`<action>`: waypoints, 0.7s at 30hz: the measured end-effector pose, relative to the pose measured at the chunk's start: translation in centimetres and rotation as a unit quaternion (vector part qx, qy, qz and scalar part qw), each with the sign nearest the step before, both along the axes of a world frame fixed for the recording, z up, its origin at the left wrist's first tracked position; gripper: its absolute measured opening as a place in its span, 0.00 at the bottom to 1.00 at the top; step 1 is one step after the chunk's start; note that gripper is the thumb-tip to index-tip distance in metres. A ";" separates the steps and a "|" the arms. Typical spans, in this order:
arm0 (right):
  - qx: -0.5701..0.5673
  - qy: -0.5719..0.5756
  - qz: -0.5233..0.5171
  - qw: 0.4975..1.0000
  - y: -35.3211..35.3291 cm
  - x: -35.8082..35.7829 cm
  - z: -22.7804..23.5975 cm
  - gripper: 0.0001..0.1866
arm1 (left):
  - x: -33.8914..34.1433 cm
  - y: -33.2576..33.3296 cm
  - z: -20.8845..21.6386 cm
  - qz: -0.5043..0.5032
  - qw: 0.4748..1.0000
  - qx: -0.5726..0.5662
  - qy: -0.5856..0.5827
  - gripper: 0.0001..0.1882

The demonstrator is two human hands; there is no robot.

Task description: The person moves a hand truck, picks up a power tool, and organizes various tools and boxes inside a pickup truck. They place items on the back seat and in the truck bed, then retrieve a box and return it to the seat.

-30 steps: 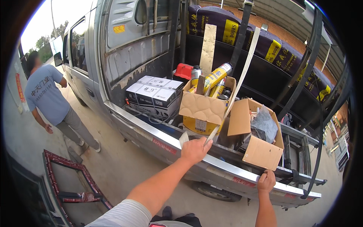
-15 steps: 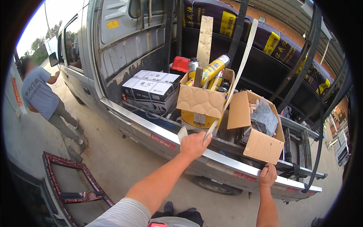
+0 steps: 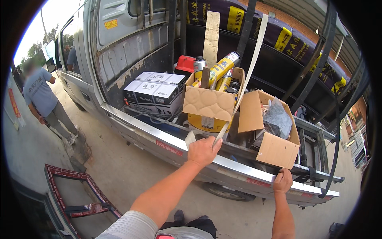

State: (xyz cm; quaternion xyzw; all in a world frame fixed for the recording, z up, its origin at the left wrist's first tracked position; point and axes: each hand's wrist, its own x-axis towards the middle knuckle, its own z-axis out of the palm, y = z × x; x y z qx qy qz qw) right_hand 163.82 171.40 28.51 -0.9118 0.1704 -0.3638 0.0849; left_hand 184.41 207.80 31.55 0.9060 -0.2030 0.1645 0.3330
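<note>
A pale flat strap (image 3: 251, 65) runs down from the upper right, past the open carton of spray cans, into my left hand (image 3: 204, 151). My left fingers are closed around it at the metal top edge of the truck's side panel (image 3: 223, 162), and a short folded piece of strap sticks out on the hand's left. Farther right, my right hand (image 3: 283, 181) is curled over the same edge, just below the flap of a second open cardboard box (image 3: 277, 152). Its fingertips are hidden behind the edge.
In the truck bed are a white-and-black box (image 3: 156, 93), the carton (image 3: 209, 104) on a yellow bucket (image 3: 205, 123), and a wooden board (image 3: 211, 40). Dark upright posts and wrapped purple rolls stand behind. A person (image 3: 45, 95) stands at left, near a dark red frame (image 3: 79, 175).
The view has shifted slightly. The person at left now stands more upright, with a thin dark rod visible by the lower hand. Both my hands keep their places on the truck's edge.
</note>
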 end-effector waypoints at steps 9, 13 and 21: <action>-0.001 0.002 -0.005 1.000 -0.3 -0.1 -0.2 0.08 | 0.1 0.0 0.1 -0.009 0.999 -0.017 -0.026 0.23; 0.002 -0.001 0.001 1.000 -0.2 0.1 -0.3 0.08 | 0.2 0.0 0.1 -0.012 1.000 -0.015 -0.025 0.22; 0.001 -0.007 -0.007 1.000 0.2 0.3 0.0 0.09 | 0.6 0.3 1.1 -0.051 0.998 -0.021 0.001 0.19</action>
